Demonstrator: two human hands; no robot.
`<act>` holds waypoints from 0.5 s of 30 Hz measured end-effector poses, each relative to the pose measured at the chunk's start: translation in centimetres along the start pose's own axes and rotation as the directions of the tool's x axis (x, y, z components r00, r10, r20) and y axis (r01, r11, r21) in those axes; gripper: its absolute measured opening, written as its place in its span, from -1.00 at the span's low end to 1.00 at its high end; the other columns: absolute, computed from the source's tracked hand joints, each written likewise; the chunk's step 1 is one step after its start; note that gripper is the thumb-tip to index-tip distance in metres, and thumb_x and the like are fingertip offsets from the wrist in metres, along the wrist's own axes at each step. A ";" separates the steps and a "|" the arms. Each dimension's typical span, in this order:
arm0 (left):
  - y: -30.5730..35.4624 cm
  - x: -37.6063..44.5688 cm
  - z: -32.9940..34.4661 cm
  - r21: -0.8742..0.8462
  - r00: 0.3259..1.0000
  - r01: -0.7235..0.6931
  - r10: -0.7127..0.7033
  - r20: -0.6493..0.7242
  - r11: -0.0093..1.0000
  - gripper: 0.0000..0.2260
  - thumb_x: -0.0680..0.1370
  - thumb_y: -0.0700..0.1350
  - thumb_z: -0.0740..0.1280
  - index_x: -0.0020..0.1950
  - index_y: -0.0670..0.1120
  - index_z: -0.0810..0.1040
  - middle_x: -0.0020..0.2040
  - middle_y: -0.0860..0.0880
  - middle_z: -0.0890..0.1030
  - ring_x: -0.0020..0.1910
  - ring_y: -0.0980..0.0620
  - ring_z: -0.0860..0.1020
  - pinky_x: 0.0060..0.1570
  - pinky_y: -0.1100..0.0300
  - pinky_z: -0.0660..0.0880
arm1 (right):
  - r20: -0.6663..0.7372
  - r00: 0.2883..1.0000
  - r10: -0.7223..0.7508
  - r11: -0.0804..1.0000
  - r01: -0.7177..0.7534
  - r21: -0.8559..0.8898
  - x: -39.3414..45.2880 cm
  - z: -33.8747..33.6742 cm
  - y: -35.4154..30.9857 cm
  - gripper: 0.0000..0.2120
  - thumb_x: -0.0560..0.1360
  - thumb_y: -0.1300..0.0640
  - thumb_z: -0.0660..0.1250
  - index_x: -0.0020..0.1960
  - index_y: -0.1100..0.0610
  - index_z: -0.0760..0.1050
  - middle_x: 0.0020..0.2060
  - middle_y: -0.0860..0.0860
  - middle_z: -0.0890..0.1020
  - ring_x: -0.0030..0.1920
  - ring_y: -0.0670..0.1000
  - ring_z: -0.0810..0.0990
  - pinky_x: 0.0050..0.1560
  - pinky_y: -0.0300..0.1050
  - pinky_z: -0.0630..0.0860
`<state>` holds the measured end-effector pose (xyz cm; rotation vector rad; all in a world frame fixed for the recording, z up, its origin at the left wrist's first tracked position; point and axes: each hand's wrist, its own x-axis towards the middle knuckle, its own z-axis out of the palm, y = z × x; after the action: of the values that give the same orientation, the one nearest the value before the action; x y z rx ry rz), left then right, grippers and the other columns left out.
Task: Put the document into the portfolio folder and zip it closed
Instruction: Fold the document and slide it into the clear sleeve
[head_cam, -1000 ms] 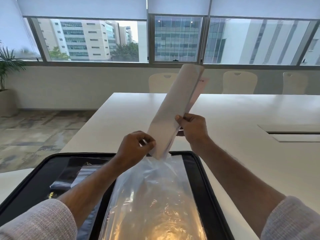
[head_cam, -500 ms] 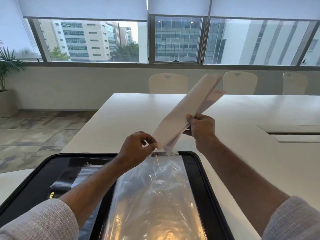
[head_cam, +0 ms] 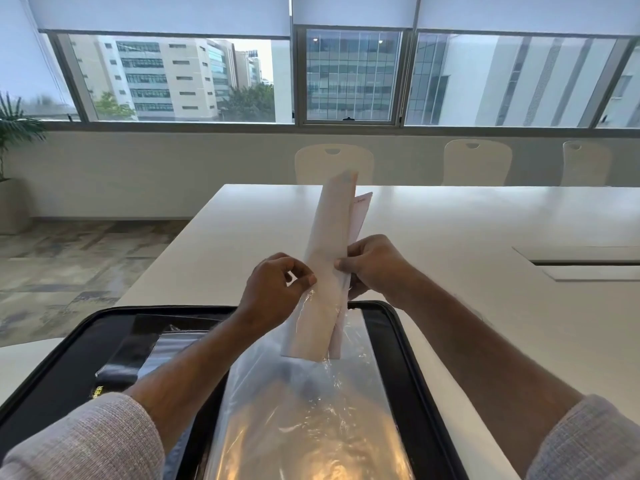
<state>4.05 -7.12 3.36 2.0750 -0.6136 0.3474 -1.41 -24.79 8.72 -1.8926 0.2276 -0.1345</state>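
Observation:
A black portfolio folder (head_cam: 398, 344) lies open on the white table in front of me. A clear plastic sleeve (head_cam: 311, 410) rises from its right half. The white document (head_cam: 329, 244), curled lengthwise, stands nearly upright with its lower end inside the sleeve's mouth. My left hand (head_cam: 273, 289) pinches the sleeve's upper edge at the document's left side. My right hand (head_cam: 374, 265) grips the document at its right edge, just above the sleeve.
The white table (head_cam: 450, 230) stretches ahead, with a cable hatch (head_cam: 585, 261) at the right. Pale chairs (head_cam: 334, 164) stand along its far side under the windows. A potted plant (head_cam: 14, 140) is at the far left. Dark pockets (head_cam: 138, 348) fill the folder's left half.
The document has swung from a rightward tilt to nearly upright and slid down into the sleeve's mouth. My right hand came left and lower with it; the left hand kept hold of the sleeve.

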 end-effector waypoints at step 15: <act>0.4 1.0 -0.8 -0.392 0.943 0.329 -0.275 0.189 0.859 -0.49 0.40 0.23 0.26 0.23 -0.04 0.49 0.09 -0.02 0.59 0.03 0.01 0.59 -0.10 0.10 0.50 | 0.027 0.993 -0.117 0.967 0.120 -0.226 -0.4 0.4 0.4 -0.80 0.52 0.15 0.38 0.05 0.25 0.65 -0.10 0.09 0.70 -0.27 0.06 0.70 -0.26 -0.09 0.63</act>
<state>4.60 -6.88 4.57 1.7432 -0.3819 -0.0985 -1.77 -24.49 8.20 -2.1356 0.1238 -0.1830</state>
